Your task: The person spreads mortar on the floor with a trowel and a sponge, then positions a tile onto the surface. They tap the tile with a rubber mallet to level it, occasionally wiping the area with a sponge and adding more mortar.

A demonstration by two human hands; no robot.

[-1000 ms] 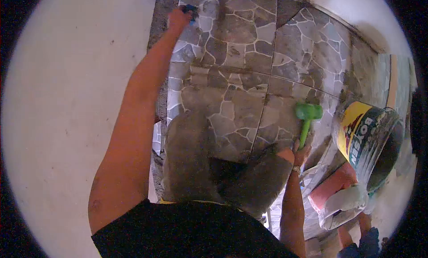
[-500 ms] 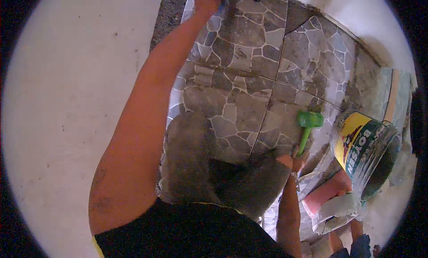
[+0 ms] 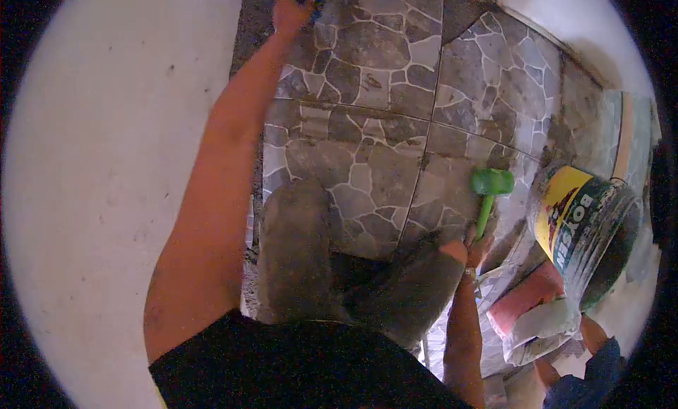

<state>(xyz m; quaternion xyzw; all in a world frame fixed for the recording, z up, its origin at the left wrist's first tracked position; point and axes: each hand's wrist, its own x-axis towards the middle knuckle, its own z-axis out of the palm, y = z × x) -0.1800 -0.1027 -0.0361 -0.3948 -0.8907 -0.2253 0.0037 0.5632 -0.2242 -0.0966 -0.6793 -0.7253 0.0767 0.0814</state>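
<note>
At the far left corner of the stone-patterned floor tiles (image 3: 374, 45), my left hand (image 3: 289, 15) has its fingers closed around a dark blue object at the picture's top edge. Its kind cannot be made out. My left arm is stretched out along the tiles' left edge. Low on the right, my right hand (image 3: 479, 250) grips the handle of a green rubber mallet (image 3: 493, 182). The mallet's head points away from me, over the tiles beside my knee (image 3: 452, 252).
A tilted Boysen paint bucket (image 3: 565, 211), crusted with grey, stands at right. Beside it lie a red-and-white sack (image 3: 526, 303) and another person's limbs in dark blue cloth (image 3: 590, 374). Pale floor (image 3: 120, 162) spans the left; rough grey mortar (image 3: 251, 27) borders the tiles.
My left hand has moved left, still closed on the blue object. The view has shifted slightly. My right hand keeps the mallet in nearly the same place. The other person's limbs have moved right and up.
</note>
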